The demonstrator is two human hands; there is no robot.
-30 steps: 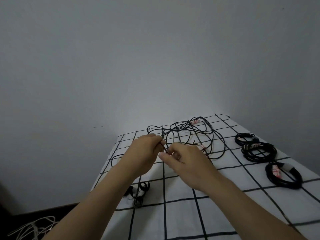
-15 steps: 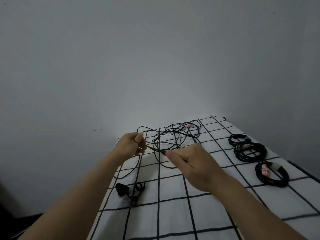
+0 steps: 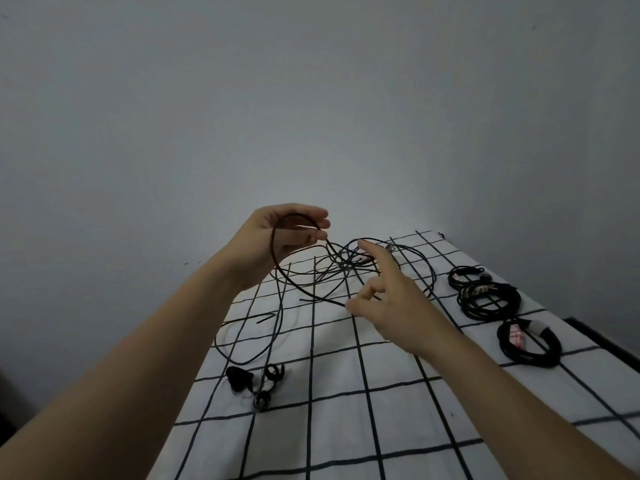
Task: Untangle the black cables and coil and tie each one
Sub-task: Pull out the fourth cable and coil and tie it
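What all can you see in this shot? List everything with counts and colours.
tangled cables: one loose heap, black, far middle of the cloth
coiled cables: three, black with pale ties, in a row along the right side
plug with small loops: one, black, near left of the cloth
cloth: one, white with black grid, covering the surface
wall: grey, behind
left hand: raised, holds a loop of the tangled cables
right hand: pinches a strand, forefinger stretched out
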